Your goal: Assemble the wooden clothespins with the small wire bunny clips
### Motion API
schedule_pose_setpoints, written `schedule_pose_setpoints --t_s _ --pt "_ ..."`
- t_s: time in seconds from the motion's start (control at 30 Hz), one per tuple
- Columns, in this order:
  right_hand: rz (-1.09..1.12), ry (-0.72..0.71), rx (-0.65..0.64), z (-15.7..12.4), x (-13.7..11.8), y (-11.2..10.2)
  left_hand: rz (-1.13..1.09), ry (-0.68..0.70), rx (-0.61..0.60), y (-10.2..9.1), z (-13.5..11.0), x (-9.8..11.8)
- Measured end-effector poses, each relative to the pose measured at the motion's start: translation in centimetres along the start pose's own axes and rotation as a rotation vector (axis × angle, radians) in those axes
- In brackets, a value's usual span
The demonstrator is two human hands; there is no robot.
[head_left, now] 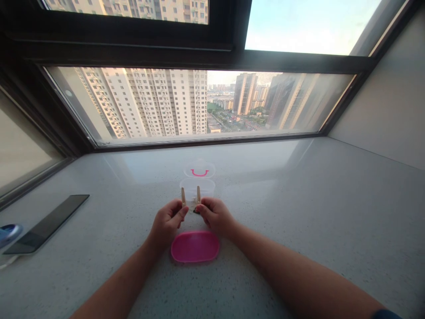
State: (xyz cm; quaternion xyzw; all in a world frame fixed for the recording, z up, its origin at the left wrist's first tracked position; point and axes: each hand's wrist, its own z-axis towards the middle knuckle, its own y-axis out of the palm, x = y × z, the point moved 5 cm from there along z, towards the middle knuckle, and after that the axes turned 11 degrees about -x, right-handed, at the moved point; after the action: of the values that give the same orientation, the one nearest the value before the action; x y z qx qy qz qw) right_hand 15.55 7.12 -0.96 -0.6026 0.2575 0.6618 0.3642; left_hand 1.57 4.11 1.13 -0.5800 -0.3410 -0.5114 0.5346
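Observation:
My left hand (171, 217) pinches a slim tan tapered stick (183, 197) between thumb and fingers, its narrow end pointing up. A similar tan stick (198, 195) stands upright in the pinch of my right hand (214, 215). The two sticks are side by side with a small gap; their lower ends are hidden by my fingers. A small dark thing (195, 211) shows by my right fingertips, too small to name. Just behind the sticks is a clear plastic container (208, 184). Nearer to me, below both hands, lies a pink oval shallow lid or tray (195, 246).
Beyond the container lies a clear oval piece with a pink curved handle (199, 173). At left, a dark-screened phone or tablet (49, 223) rests by a blue round object (9, 232) and a white cable (8, 262). The speckled sill (299, 212) meets a window frame (212, 141).

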Motion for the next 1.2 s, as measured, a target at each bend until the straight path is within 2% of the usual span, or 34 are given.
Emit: schedule_pose_setpoints --t_s 0.2,0.43,0.83,1.2 --pt "-0.071 -0.003 0.017 0.0 -0.1 0.0 0.000 -0.009 -0.004 0.1 -0.1 0.2" --pt "-0.028 -0.008 -0.006 0.0 -0.3 0.1 -0.043 0.018 -0.027 -0.1 -0.1 -0.4" --pt "0.087 0.002 -0.058 0.0 0.2 0.3 -0.107 0.001 0.042 -0.5 -0.2 -0.8" --pt "0.051 0.006 -0.058 0.1 0.2 0.2 -0.107 -0.008 0.050 -0.5 0.0 -0.3"
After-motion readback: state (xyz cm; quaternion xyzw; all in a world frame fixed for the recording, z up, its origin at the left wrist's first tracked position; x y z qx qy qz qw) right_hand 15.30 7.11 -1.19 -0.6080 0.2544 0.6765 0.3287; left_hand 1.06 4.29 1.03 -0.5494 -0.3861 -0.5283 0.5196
